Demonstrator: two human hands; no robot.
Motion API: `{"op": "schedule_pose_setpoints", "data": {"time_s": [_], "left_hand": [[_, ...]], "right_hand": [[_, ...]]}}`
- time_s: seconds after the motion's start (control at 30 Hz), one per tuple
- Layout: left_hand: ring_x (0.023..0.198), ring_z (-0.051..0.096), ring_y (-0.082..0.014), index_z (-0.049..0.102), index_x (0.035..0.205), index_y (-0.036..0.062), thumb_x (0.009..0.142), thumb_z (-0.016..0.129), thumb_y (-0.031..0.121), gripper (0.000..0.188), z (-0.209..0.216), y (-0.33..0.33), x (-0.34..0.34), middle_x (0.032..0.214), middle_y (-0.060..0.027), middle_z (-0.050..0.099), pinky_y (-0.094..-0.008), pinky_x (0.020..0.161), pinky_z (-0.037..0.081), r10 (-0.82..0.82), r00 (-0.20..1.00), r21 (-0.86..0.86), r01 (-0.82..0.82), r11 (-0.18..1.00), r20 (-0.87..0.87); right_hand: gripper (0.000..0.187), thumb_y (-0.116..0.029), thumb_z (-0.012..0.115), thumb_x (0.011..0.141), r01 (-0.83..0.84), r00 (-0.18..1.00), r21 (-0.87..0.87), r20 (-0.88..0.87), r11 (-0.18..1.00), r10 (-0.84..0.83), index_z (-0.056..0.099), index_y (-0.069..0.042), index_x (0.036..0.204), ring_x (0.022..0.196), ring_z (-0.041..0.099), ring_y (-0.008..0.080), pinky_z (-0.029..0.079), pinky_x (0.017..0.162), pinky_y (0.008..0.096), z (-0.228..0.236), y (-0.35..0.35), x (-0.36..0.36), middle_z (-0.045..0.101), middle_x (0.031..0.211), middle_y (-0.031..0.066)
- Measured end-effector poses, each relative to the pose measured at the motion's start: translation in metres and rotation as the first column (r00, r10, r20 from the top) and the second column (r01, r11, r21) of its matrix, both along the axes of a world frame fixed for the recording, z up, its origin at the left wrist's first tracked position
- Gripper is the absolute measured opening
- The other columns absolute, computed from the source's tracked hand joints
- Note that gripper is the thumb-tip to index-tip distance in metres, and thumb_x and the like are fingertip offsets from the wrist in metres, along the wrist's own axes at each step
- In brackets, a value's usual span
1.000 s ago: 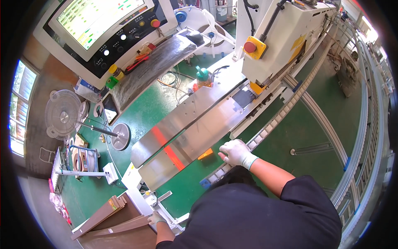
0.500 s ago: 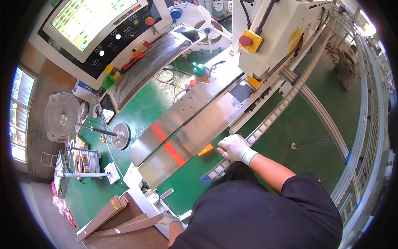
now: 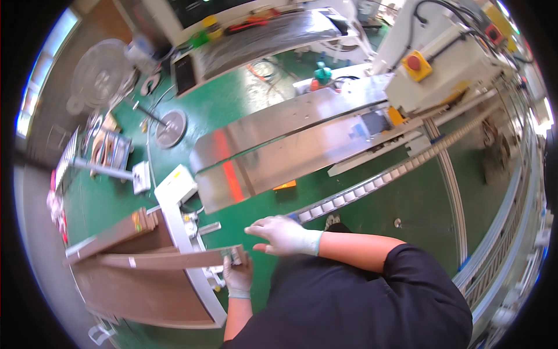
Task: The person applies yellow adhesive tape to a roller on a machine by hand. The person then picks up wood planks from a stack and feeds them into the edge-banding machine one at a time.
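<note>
My left hand (image 3: 239, 278), in a pale glove, grips the near end of a long narrow brown board strip (image 3: 168, 260). The strip reaches left across a brown-topped table (image 3: 139, 298), its near end sticking out past the table's white edge. My right hand (image 3: 285, 235), also gloved, hovers just above and to the right of that end. Its fingers are stretched out and it holds nothing. More brown board strips (image 3: 113, 232) are stacked farther back on the same table.
A machine's metal bed (image 3: 290, 157) with a red stripe stretches ahead to a white machine head with a red stop button (image 3: 414, 62). Beside it runs a roller rail (image 3: 360, 192). A standing fan (image 3: 102, 75) and a trolley (image 3: 110, 152) occupy the left.
My view has turned left. My right hand has left the roller rail and come over beside the strip's end. My left hand has raised that end off the stack's side.
</note>
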State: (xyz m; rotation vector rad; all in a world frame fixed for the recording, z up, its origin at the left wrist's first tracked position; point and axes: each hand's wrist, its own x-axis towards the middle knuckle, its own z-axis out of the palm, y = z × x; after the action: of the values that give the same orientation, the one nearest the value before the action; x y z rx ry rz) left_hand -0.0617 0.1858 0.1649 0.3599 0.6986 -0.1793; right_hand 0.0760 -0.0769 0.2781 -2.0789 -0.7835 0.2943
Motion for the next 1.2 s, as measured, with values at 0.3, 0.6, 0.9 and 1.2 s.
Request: {"op": "schedule_pose_setpoints", "data": {"time_s": [0.3, 0.6, 0.9, 1.2], "left_hand": [[0.138, 0.053, -0.0316, 0.047, 0.151, 0.0119, 0.107, 0.054, 0.049, 0.059, 0.049, -0.094, -0.032, 0.150, -0.0106, 0.056, -0.0535, 0.118, 0.039, -0.050, 0.967, 0.009, 0.049, 0.999, 0.250], [0.111, 0.066, -0.0279, 0.066, 0.125, 0.0124, 0.103, 0.061, 0.042, 0.038, -0.005, 0.064, -0.036, 0.116, -0.0065, 0.072, -0.0474, 0.101, 0.052, 0.630, 0.742, 0.115, -0.663, 0.739, 0.230], [0.134, 0.052, -0.0517, 0.043, 0.154, -0.0017, 0.104, 0.045, 0.048, 0.070, 0.106, -0.046, -0.065, 0.154, -0.0256, 0.047, -0.0647, 0.112, 0.046, -0.003, 0.971, 0.364, -0.087, 0.927, 0.240], [0.120, 0.064, -0.0205, 0.062, 0.136, 0.0061, 0.110, 0.056, 0.040, 0.043, 0.120, -0.262, -0.063, 0.128, -0.0061, 0.068, -0.0399, 0.109, 0.048, -0.432, 0.853, 0.323, 0.338, 0.884, 0.292]], "right_hand": [[0.036, -0.004, 0.057, 0.103, -0.040, 0.724, -0.002, -0.689, 0.999, 0.027, 0.066, 0.001, 0.138, 0.063, 0.065, 0.0097, 0.054, 0.054, 0.0286, 0.006, -0.025, -0.056, 0.072, 0.090, 0.0045], [0.054, -0.040, 0.081, 0.089, 0.314, 0.722, -0.001, -0.650, 0.949, -0.239, 0.075, 0.005, 0.119, 0.058, 0.062, 0.0091, 0.045, 0.049, 0.0235, 0.080, -0.264, -0.189, 0.067, 0.079, 0.0024], [0.045, -0.031, 0.082, 0.084, 0.856, 0.421, -0.162, -0.330, 0.490, -0.845, 0.074, 0.000, 0.117, 0.077, 0.058, 0.0072, 0.049, 0.067, 0.0274, 0.139, -0.558, -0.377, 0.069, 0.094, 0.0017], [0.034, -0.033, 0.064, 0.100, 0.798, -0.126, -0.453, 0.520, -0.397, -0.845, 0.076, -0.006, 0.118, 0.116, 0.066, 0.0376, 0.052, 0.102, 0.0464, -0.025, -0.640, -0.809, 0.072, 0.120, 0.0186]]}}
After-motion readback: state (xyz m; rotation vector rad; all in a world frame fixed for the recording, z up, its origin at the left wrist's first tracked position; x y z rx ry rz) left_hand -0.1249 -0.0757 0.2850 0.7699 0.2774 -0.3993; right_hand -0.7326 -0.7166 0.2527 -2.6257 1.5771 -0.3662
